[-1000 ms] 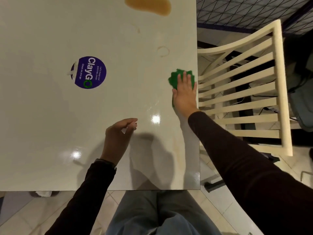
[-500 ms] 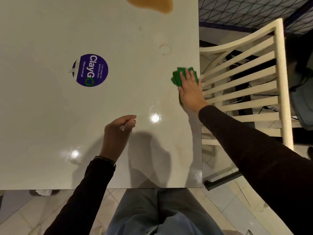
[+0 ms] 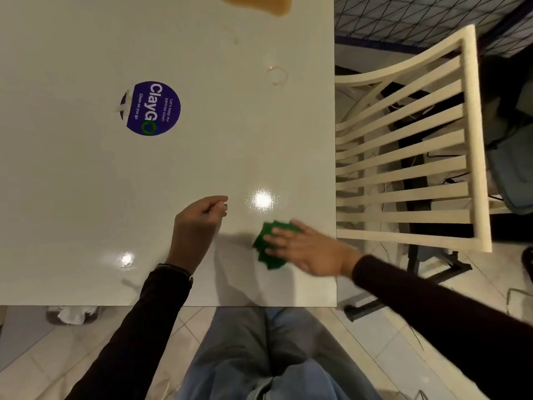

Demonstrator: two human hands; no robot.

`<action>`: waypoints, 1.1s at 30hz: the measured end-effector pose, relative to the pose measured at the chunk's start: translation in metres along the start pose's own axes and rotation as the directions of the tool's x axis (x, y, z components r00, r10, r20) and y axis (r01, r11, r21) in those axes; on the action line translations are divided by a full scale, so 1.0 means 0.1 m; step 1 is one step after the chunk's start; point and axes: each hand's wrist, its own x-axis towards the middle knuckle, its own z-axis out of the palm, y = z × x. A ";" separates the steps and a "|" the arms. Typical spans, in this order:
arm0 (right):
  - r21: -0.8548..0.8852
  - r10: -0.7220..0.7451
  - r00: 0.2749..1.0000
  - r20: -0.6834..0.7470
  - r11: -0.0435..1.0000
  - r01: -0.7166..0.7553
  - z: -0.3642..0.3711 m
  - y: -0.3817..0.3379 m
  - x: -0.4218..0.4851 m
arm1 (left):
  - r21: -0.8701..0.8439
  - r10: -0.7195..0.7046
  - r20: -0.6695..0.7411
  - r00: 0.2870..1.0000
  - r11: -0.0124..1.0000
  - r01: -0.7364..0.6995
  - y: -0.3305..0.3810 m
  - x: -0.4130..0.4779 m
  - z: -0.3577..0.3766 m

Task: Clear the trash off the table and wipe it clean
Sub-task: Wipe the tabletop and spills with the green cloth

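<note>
Green cloth [image 3: 263, 247], crumpled, ragged-edged, lay on white table [image 3: 86, 197] beneath flat, spread right hand [image 3: 308, 251]; left hand [image 3: 194, 226] curled, contents not discernible.

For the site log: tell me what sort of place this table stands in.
Probably a shared pantry or canteen. The purple sticker on the white table reads "ClayGo, Clean as you go" and mentions keeping pantries clean; a slatted chair stands beside it on a tiled floor.

Spill [image 3: 253, 2] partly off-frame, top; cloth [image 3: 261, 239] approx. half-hidden.
</note>
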 end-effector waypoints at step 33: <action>0.015 0.251 0.961 -0.116 0.968 -0.251 -0.13 0.38 -0.29 | -0.120 0.040 0.043 0.998 0.992 -0.035 -0.07 -0.47 0.23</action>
